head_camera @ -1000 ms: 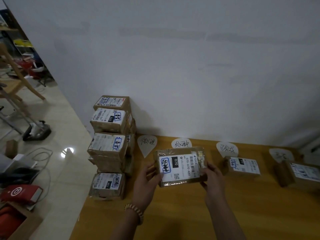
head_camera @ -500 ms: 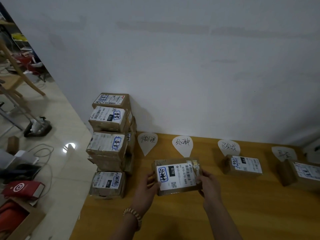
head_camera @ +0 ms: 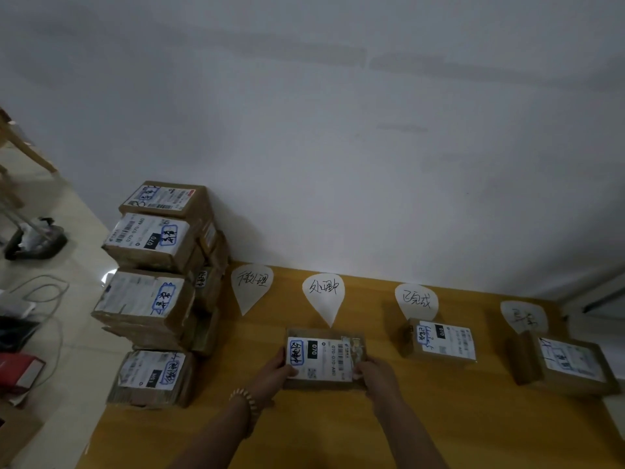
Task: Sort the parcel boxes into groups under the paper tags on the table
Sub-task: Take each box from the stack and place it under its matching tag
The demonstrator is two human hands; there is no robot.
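Observation:
A brown parcel box (head_camera: 324,357) with a white label lies on the wooden table (head_camera: 338,434), just below the second paper tag (head_camera: 323,294). My left hand (head_camera: 275,370) grips its left end and my right hand (head_camera: 370,372) grips its right end. To the left, the first paper tag (head_camera: 252,284) has no box below it. Below the third tag (head_camera: 416,299) sits one box (head_camera: 439,340), and below the fourth tag (head_camera: 522,316) another box (head_camera: 568,365). A stack of several unsorted boxes (head_camera: 152,286) fills the table's left end.
The white wall (head_camera: 338,130) runs right behind the tags. Left of the table, the tiled floor (head_camera: 67,333) carries cables, a red item and a wooden frame. The table's left edge lies just past the stack.
Both hands have lowered the box from mid-air down onto the table below the second tag. The tag, earlier hidden behind the box, now shows in full.

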